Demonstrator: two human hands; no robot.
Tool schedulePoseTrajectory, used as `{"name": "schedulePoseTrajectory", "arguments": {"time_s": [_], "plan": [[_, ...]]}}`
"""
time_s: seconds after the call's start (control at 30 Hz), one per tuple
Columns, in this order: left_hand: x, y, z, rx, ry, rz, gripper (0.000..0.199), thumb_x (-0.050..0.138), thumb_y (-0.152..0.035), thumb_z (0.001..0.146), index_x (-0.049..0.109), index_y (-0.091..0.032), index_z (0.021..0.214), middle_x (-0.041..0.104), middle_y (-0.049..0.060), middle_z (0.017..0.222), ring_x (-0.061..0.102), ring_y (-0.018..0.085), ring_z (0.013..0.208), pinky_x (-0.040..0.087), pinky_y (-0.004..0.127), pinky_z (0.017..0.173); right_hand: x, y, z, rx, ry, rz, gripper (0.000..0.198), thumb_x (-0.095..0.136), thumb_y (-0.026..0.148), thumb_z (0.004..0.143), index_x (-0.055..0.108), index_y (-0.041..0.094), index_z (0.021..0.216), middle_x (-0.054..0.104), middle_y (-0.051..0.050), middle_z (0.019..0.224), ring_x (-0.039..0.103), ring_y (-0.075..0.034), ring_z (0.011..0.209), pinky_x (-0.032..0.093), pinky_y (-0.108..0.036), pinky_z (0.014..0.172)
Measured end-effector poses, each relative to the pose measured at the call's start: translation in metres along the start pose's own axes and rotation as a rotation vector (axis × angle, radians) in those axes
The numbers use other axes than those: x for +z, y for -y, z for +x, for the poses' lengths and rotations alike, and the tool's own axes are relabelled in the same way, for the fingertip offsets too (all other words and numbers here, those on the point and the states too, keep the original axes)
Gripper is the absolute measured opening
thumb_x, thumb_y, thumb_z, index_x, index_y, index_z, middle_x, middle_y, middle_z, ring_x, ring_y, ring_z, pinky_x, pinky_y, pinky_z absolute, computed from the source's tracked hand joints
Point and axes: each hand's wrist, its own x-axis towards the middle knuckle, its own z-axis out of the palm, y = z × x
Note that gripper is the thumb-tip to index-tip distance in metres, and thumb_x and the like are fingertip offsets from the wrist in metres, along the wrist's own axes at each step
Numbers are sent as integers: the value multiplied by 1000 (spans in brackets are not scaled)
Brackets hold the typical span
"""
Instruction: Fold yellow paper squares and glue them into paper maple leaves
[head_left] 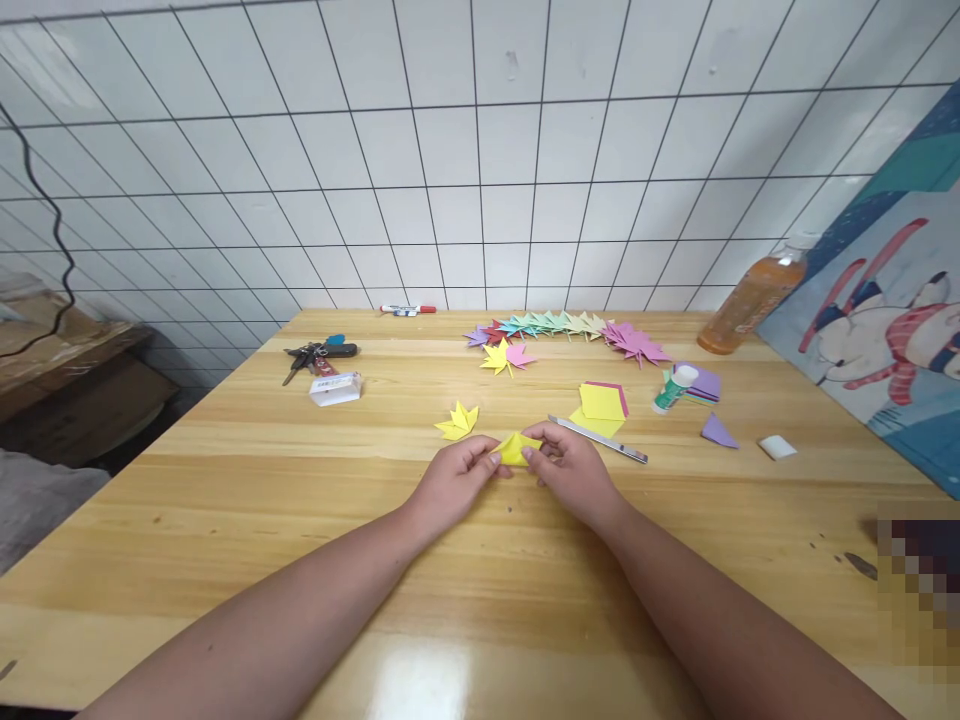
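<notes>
A small folded piece of yellow paper is held between both hands, just above the wooden table. My left hand pinches its left end with thumb and fingers. On the other end, my right hand presses with the thumb on top and fingers curled beneath. Just beyond my left hand lies a yellow folded paper leaf. A utility knife rests by my right hand, partly over yellow paper squares with a pinkish-red sheet under them.
Folded paper leaves in many colours line the back. At right stand a glue stick, purple paper stack and drink bottle. A purple folded piece and eraser-like white block lie nearby. Keys, white box sit left.
</notes>
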Motion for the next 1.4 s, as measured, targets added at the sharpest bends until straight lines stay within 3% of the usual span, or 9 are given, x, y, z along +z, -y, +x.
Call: {"name": "schedulePoseTrajectory", "arguments": {"time_s": [0.27,0.47,0.57,0.67,0.87,1.0,1.1,1.23,1.4], "plan": [[0,-2,-3,94,8,188,14,50,-24,80,61,-17,83,62,0,73,55,14,66,39,23,62,6,8,-5,-41,123,66,19,61,23,70,58,21,89,60,1,79,54,-11,63,45,-23,56],[0,-5,-4,58,44,89,26,48,-37,84,63,-15,83,66,3,76,59,18,75,42,27,71,4,6,-1,-2,-108,151,12,60,25,71,56,20,80,59,-1,76,57,-14,71,48,-24,56],[0,-6,-4,67,88,37,33,46,-40,86,67,-14,82,68,7,82,60,21,82,42,29,76,2,9,-3,-92,-156,104,10,57,25,75,61,21,83,63,-4,85,59,-16,77,49,-25,57],[0,-6,-4,37,129,-66,34,48,-42,85,65,-14,91,67,8,81,59,21,80,42,27,66,2,12,-7,-238,-171,20,14,51,20,79,63,23,86,65,-5,94,61,-18,84,51,-27,62],[1,-6,-9,114,96,-204,41,45,-51,84,62,-14,88,60,6,79,54,18,75,42,29,69,1,13,-10,-381,-107,-102,22,48,11,77,64,24,85,65,-5,97,61,-18,90,51,-31,75],[1,-2,-6,-4,53,-362,44,40,-53,85,60,-14,81,57,5,74,53,16,70,43,28,64,-2,14,-12,-485,-24,-151,33,48,6,72,66,25,92,64,-4,103,59,-18,96,46,-34,87],[1,-2,-2,-57,37,-376,36,49,-47,83,58,-14,74,54,2,66,50,13,62,40,24,58,-3,13,-12,-452,-1,-33,34,45,5,71,67,24,89,63,-5,104,59,-18,96,46,-34,86],[1,-6,0,-72,36,-371,36,53,-48,80,57,-13,72,53,2,65,49,12,59,42,23,54,-4,12,-10,-241,51,268,40,36,5,71,58,23,100,60,-5,102,60,-16,87,51,-32,74],[1,-6,0,-116,-24,-439,34,56,-48,77,58,-14,77,56,3,70,52,14,66,44,22,52,-4,12,-10,-346,168,33,45,46,1,64,59,26,99,51,-6,118,56,-18,95,51,-30,71]]}}
